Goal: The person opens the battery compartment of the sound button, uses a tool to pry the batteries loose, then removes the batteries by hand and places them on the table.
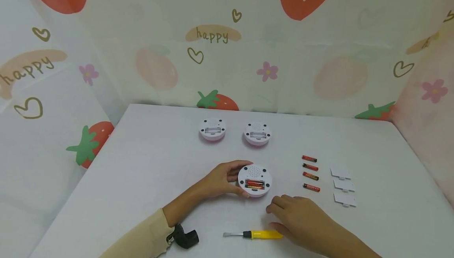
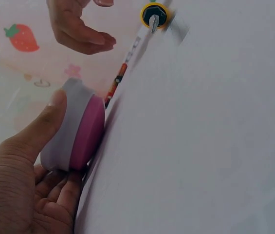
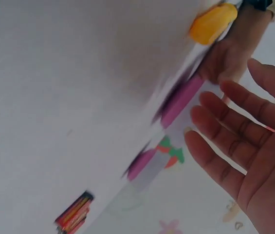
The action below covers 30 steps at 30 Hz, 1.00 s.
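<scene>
My left hand [image 1: 221, 181] grips the left side of a round white-and-pink battery device [image 1: 254, 171], thumb on its near edge and fingers round the far side. The device lies bottom up on the table, and two red-and-black batteries [image 1: 254, 185] sit in its uncovered compartment. In the left wrist view the white casing [image 2: 64, 131] stands between thumb and fingers. My right hand [image 1: 301, 220] hovers to the right of the device with loosely bent fingers, holding nothing. Below it lies a yellow-handled screwdriver [image 1: 262, 234], its handle end partly hidden by that hand.
Two more such devices, a left one [image 1: 213, 129] and a right one [image 1: 257, 133], lie at the back with bare compartments. Several loose batteries [image 1: 310, 176] form a column on the right. Beside them lie three white battery covers [image 1: 344, 186]. Strawberry-print cloth [image 1: 294, 53] surrounds the white table [image 1: 142, 143].
</scene>
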### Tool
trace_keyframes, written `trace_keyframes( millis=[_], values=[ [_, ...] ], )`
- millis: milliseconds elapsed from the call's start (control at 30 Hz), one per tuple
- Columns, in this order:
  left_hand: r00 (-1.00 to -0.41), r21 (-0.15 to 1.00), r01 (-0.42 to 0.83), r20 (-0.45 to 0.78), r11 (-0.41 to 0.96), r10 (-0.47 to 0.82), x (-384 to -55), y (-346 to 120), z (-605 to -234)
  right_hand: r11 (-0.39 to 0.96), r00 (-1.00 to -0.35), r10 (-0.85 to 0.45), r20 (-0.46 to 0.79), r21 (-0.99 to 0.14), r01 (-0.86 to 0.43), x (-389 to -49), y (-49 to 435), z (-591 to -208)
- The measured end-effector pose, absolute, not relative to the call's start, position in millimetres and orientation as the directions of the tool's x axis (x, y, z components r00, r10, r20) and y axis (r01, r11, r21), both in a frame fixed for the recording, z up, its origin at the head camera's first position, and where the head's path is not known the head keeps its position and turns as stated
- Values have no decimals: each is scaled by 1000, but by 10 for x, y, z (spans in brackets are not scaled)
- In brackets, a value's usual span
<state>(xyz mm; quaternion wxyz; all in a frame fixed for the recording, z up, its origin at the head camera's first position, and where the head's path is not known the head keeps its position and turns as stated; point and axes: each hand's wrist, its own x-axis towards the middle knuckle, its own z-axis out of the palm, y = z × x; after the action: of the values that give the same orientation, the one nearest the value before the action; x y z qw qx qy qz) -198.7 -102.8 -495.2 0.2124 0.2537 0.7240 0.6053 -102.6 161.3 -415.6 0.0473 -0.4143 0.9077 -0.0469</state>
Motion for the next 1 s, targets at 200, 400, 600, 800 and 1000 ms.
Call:
trace_keyframes(
  millis=[200, 400, 600, 800, 1000],
  values=[
    [-778, 987, 111, 16, 112, 628, -1993, -1032, -4968, 583, -577, -812, -83, -127, -802, -1050, 1409, -4230],
    [-776, 989, 111, 24, 99, 630, -1990, -1038, -4962, 565, -547, -824, -149, -143, -812, -1084, 1256, -4258],
    [-771, 988, 121, 32, 98, 636, -1993, -1039, -4961, 587, -544, -800, -255, -141, -797, -1119, 1154, -4273],
    [-770, 988, 123, 34, 96, 638, -1997, -1034, -4955, 594, -548, -791, -273, -127, -795, -1116, 1111, -4290],
    [-773, 988, 119, 28, 102, 634, -1988, -1039, -4944, 598, -551, -792, -262, -156, -786, -1112, 1086, -4336]
  ],
)
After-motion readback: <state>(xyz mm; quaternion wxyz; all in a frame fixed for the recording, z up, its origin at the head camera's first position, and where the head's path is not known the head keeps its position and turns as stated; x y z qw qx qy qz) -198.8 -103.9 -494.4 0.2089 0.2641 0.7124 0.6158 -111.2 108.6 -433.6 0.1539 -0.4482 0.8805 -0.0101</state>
